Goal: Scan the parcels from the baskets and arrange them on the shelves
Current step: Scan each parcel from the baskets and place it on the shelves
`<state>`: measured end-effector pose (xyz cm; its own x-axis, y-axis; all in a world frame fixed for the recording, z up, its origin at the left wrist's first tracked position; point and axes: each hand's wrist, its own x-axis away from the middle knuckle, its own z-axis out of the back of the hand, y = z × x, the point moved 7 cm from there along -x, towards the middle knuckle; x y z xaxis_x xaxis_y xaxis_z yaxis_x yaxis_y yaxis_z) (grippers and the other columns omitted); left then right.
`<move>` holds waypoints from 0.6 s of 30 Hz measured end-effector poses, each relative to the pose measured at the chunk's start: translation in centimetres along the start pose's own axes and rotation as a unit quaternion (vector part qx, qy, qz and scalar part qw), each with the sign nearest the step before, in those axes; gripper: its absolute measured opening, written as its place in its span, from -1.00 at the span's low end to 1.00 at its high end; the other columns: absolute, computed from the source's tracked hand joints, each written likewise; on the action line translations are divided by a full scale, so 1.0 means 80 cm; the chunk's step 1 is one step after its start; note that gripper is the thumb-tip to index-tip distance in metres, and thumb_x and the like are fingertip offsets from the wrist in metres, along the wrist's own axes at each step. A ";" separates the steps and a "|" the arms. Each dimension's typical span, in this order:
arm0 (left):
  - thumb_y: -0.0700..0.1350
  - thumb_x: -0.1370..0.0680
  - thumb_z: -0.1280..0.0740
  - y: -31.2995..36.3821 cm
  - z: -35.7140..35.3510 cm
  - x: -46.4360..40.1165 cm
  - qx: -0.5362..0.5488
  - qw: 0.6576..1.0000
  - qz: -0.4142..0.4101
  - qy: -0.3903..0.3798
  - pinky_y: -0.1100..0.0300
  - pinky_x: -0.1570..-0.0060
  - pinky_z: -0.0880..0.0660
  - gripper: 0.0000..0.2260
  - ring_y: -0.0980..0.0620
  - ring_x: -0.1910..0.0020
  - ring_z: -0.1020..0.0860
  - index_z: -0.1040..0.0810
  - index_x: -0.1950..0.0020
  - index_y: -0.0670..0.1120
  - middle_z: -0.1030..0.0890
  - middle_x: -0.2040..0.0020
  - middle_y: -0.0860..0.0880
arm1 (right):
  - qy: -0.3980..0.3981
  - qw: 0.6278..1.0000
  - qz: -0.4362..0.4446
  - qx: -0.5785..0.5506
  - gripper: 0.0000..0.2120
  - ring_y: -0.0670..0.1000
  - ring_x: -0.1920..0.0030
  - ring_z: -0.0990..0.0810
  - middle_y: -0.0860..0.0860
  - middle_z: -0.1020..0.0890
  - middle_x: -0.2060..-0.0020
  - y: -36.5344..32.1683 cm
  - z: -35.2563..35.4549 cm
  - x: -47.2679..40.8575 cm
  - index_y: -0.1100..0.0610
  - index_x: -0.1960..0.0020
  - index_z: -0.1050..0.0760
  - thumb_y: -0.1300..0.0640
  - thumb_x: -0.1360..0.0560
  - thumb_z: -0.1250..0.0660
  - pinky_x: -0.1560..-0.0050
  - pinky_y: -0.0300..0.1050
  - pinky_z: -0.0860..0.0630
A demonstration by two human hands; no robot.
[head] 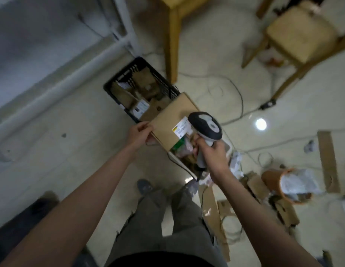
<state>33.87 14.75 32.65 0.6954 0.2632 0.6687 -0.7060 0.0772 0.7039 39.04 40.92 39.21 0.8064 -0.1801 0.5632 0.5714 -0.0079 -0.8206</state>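
My left hand grips the left edge of a flat brown cardboard parcel held above the floor. A white label sits on the parcel's right side. My right hand grips the handle of a black and grey barcode scanner, whose head hangs right over the label. Behind the parcel a black plastic basket stands on the floor with several cardboard parcels inside. Under the parcel and my right hand lies a second container of mixed packets, partly hidden.
A white shelf frame runs along the left. A wooden table leg stands behind the basket, a wooden chair at the far right. Cables, torn cardboard and an orange bin litter the floor on the right.
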 end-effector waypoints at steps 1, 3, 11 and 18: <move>-0.17 -0.58 -0.41 0.015 0.034 0.009 0.013 1.000 -0.013 0.009 0.21 0.12 -0.63 -0.73 0.03 0.15 -0.63 -0.62 -0.26 -0.18 -0.66 -0.03 -0.13 | -0.023 0.999 0.021 0.011 -0.85 -0.05 0.36 -0.60 0.00 -0.64 0.40 -0.023 -0.027 0.008 0.06 0.21 -0.58 0.14 -0.55 -0.38 0.32 -0.20 -0.56; -0.17 -0.57 -0.43 0.045 0.105 0.028 0.032 0.998 -0.044 0.023 0.30 0.27 -0.59 -0.76 0.12 0.27 -0.63 -0.65 -0.22 -0.19 -0.66 0.04 -0.13 | -0.065 0.995 0.062 0.044 -0.87 -0.05 0.39 -0.57 0.02 -0.63 0.42 -0.067 -0.086 0.025 0.08 0.18 -0.59 0.15 -0.56 -0.38 0.32 -0.17 -0.52; -0.17 -0.56 -0.43 0.158 0.409 0.101 0.054 0.977 -0.158 0.134 0.33 0.32 -0.54 -0.85 0.06 0.28 -0.58 -0.68 -0.11 -0.16 -0.65 0.09 -0.11 | -0.200 0.940 0.252 0.118 -0.91 -0.02 0.27 -0.65 -0.02 -0.69 0.29 -0.215 -0.307 0.118 0.02 0.02 -0.58 0.21 -0.57 -0.40 0.24 -0.08 -0.56; -0.18 -0.54 -0.44 0.209 0.584 0.193 0.066 0.941 -0.230 0.241 0.23 0.25 -0.53 -0.96 0.01 0.32 -0.54 -0.69 0.08 -0.11 -0.60 0.17 -0.09 | -0.284 0.855 0.396 0.178 -0.93 -0.19 0.30 -0.59 0.02 -0.63 0.29 -0.298 -0.415 0.198 0.14 0.09 -0.54 0.26 -0.56 -0.38 0.26 -0.23 -0.48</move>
<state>39.06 -24.81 65.91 0.7593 0.6389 0.1234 -0.3010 0.1767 0.9371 33.11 5.57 64.49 0.8478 0.5171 -0.1174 -0.2601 0.2127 -0.9419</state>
